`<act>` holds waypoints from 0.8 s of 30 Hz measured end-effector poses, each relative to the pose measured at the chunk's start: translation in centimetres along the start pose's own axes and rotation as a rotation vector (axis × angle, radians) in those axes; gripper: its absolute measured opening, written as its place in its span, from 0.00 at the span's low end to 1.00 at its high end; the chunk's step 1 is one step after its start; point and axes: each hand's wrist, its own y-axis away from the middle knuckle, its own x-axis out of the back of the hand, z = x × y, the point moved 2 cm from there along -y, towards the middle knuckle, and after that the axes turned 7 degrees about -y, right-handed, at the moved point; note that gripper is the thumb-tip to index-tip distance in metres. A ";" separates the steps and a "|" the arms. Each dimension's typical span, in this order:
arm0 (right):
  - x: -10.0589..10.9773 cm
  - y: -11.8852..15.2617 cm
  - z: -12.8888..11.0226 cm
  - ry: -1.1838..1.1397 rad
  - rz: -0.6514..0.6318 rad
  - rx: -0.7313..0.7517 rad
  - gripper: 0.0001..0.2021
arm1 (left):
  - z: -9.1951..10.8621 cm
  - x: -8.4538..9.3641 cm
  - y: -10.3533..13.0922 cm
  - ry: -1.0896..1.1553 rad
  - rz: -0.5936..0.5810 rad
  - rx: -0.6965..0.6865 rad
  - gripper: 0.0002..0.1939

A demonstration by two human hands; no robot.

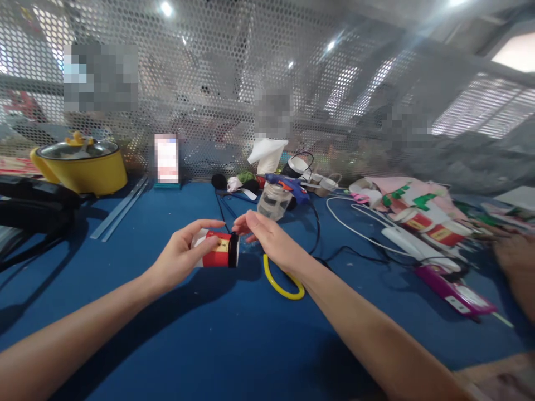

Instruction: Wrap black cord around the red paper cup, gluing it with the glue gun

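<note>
Currently left hand [183, 249] is gripping red-and-white paper cup [215, 257] | black yarn-like band [233, 252] circling near one end, rest bare, seemingly partway | right hand [270, 239] curling, pinch unclear

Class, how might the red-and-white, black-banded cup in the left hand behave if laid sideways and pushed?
The cup would probably roll, given its rounded side. It is probably light, and may dent if the left hand squeezes: its wall looks papery.

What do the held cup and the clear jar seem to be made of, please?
The cup is probably smooth paper, given its red-and-white print; its matte black band may be yarn. The see-through, glinting jar could be plastic or glass.
</note>
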 end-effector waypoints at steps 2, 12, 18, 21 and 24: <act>-0.4 -0.1 -0.3 -0.052 -0.112 -0.007 0.24 | -0.1 -0.1 0.1 -0.019 -0.025 -0.029 0.14; -1.4 -3.0 -0.9 -0.107 -0.062 -0.023 0.29 | -0.3 -0.2 0.3 -0.118 -0.022 -0.042 0.14; 0.5 -2.1 -0.1 0.131 0.034 -0.102 0.30 | -0.2 0.1 0.3 -0.129 0.095 -0.066 0.15; -0.5 -1.7 0.2 0.035 -0.092 -0.170 0.31 | -0.2 0.0 0.3 -0.163 0.087 -0.100 0.14; -1.6 -1.5 -0.3 -0.109 -0.189 -0.158 0.31 | -0.1 -0.1 0.4 -0.174 0.047 -0.131 0.12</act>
